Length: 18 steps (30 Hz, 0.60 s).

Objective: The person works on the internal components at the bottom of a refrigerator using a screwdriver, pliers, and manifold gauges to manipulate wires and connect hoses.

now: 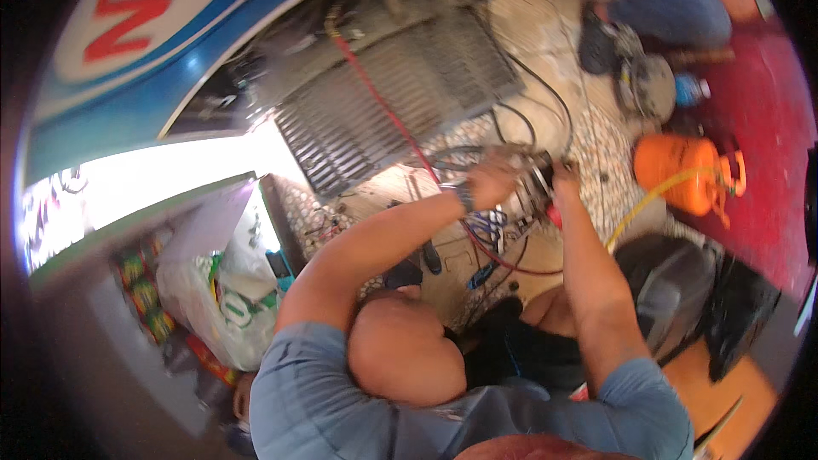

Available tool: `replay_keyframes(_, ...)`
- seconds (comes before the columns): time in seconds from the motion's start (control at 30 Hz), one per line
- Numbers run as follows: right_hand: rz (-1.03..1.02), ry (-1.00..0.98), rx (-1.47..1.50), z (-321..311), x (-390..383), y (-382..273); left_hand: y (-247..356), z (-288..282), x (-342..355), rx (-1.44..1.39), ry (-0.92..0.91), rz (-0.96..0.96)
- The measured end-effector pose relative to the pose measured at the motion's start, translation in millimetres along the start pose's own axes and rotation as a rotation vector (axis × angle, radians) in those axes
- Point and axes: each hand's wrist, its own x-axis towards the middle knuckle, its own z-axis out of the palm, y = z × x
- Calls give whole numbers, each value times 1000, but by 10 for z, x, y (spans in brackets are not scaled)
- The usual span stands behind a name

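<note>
My left hand and my right hand both grip a dark metal part at the centre right, with a small red piece visible beneath it. The fingers are blurred, so the part's exact shape is unclear. A red hose runs down past my left wrist, and dark cables loop behind the part. Tools and small loose pieces lie on the floor below my hands. A large slatted metal grille lies just beyond them.
A blue-and-white appliance panel stands upper left. A plastic bag of goods is left. An orange gas cylinder with a yellow hose, a black bag and a red surface are right. Another person's leg is upper right.
</note>
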Motion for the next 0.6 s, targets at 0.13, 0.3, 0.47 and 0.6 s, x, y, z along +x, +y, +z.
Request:
replay_keyframes(0.13, -36, -26, 69, -13, -419, -293, 131, 143, 426, 39, -335, -87)
replay_keyframes(0.3, 9, -92, 213, -32, -436, -335, -26, 616, 465, 60, -269, -77)
replay_keyframes(0.47, 134, 31, 200, -90, -296, -369, -98, 743, 456, 92, -162, 62)
replay_keyframes(0.6, 112, 153, 338, -216, 6, -548, -125, 716, 377, 167, -144, 199)
